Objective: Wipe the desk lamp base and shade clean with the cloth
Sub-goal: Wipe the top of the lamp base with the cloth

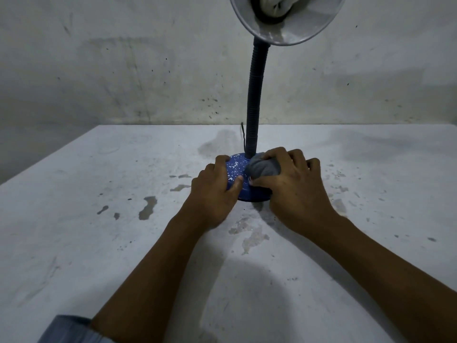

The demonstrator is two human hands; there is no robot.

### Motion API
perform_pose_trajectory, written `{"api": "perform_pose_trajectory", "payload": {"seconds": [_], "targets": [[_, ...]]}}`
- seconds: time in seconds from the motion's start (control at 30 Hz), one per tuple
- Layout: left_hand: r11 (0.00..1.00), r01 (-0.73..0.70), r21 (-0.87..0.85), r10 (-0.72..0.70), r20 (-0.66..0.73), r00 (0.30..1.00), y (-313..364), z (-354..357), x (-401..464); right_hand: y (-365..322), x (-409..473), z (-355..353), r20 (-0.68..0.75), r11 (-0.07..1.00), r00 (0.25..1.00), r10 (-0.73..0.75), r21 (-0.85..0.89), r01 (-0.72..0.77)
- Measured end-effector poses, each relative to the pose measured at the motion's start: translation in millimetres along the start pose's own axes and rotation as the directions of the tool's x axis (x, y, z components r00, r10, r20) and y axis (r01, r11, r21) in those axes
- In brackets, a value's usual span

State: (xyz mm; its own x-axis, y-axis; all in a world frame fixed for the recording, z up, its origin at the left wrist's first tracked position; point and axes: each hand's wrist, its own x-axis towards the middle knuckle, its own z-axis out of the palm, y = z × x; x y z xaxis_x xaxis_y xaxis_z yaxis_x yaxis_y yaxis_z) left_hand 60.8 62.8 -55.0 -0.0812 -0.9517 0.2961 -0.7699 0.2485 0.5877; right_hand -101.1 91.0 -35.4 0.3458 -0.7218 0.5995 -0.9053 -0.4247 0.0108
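Note:
A desk lamp stands at the middle of a white table (pixel 99 243). Its round blue base (pixel 236 169), speckled white, sits between my hands. A dark ribbed neck (pixel 254 102) rises from it to a silvery shade (pixel 291 26) at the top edge, with a white bulb inside. My left hand (pixel 215 191) grips the base's left rim, fingers over the far side and thumb on top. My right hand (pixel 294 184) holds a bunched grey cloth (pixel 263 167) and presses it on the base's right part, beside the foot of the neck.
A stained grey wall (pixel 123 70) runs right behind the table. A thin dark cord (pixel 243 133) leaves the base toward the wall. The tabletop shows chipped patches and smudges. Its left edge slants off at the far left.

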Motion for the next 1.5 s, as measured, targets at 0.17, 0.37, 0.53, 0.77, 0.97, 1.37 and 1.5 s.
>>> {"api": "perform_pose_trajectory", "payload": {"seconds": [0.17,0.37,0.53,0.77,0.97,1.37,1.5], "targets": [[1.0,0.012,0.006,-0.012,-0.001,1.0,1.3,-0.1,0.5,10.1,0.7,-2.7,0.034,0.994,0.993,0.111,-0.028,-0.11],[1.0,0.01,-0.009,-0.01,-0.002,1.0,-0.1,0.3,1.6,7.7,2.8,-4.8,0.165,0.987,0.975,0.15,-0.082,-0.138],[1.0,0.001,0.003,-0.001,0.0,1.0,0.0,0.3,1.1,8.0,2.3,-2.6,0.105,0.989,0.992,0.066,0.125,-0.079],[1.0,0.009,-0.002,-0.009,-0.003,1.0,-0.9,0.6,2.0,14.6,3.6,3.0,0.116,0.994,0.987,0.107,-0.049,-0.102],[1.0,-0.002,-0.008,0.002,0.001,1.0,-2.6,1.6,2.0,14.2,3.0,0.1,0.064,0.979,0.995,0.072,0.187,-0.083],[1.0,-0.011,-0.005,0.011,-0.005,1.0,1.2,-1.0,-0.7,10.3,7.9,3.7,0.037,0.983,0.996,0.084,0.163,-0.088],[1.0,-0.01,-0.011,0.01,-0.005,1.0,3.7,-2.0,-1.9,11.3,14.6,3.5,-0.027,0.996,0.997,0.072,0.054,-0.07]]}}
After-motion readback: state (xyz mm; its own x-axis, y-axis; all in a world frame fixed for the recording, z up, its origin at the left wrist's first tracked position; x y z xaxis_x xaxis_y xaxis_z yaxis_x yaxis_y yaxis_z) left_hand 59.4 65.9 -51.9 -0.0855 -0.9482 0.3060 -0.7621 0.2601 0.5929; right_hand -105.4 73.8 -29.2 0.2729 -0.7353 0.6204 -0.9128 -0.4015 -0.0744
